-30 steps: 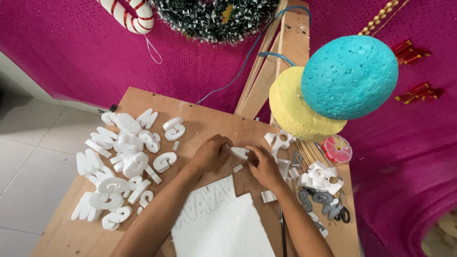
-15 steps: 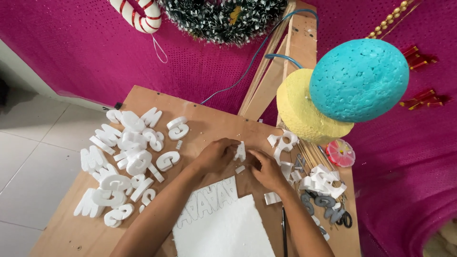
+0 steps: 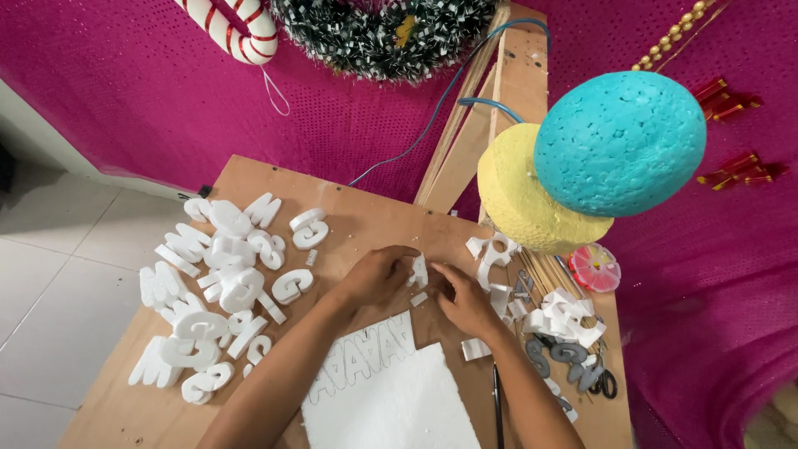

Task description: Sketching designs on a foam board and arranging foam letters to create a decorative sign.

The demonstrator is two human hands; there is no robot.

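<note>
— Starting at the left: what lies on the plywood board (image 3: pixel 366 220)?

— White foam letters (image 3: pixel 220 283) in a loose heap, well apart from the hands. Nothing there has shifted.

— And the hands?

— The left hand (image 3: pixel 378 278) has its fingers curled closed on a small white foam piece (image 3: pixel 419 271). The right hand (image 3: pixel 465 301) pinches it from the other side. A second ago the piece lay flatter between them; now it stands more upright, just above the board.

— So the work advances?

— I judge it is being turned and trimmed. Below lies the foam sheet (image 3: pixel 391 407) with letter-shaped holes; right, scraps (image 3: pixel 565 316).
</note>
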